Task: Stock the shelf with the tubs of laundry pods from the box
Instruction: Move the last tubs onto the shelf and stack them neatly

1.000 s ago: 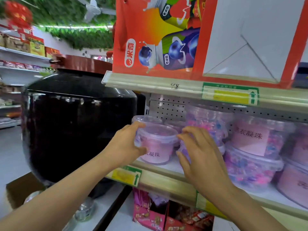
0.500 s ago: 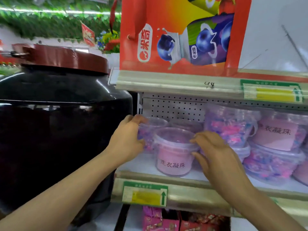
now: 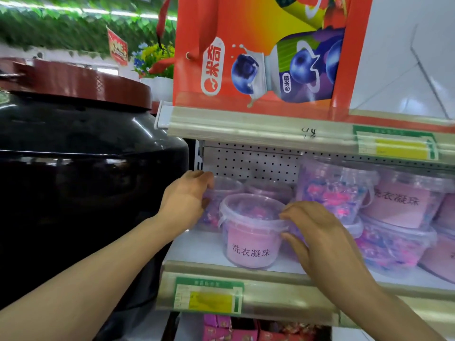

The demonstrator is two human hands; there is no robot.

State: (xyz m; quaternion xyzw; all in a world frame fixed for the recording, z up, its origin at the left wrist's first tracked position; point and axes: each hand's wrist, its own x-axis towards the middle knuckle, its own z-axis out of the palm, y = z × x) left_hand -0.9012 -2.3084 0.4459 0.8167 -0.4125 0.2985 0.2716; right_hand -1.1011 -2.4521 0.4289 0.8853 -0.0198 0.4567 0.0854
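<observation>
The front tub (image 3: 251, 232), at centre frame on the shelf (image 3: 197, 249) near its front lip, could have been tipped off or knocked into its neighbours if the right hand (image 3: 317, 237), fingers curled against its rim and side, pushed unevenly. The left hand (image 3: 187, 200) curled round a rear tub (image 3: 221, 193) at the shelf's left end. All tubs were lidded, clear, showing pink and purple pods; the box was out of view.

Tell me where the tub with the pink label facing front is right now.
In the head view, the front tub stands near the shelf's left end, just behind its front edge, between the left hand and right hand.
</observation>
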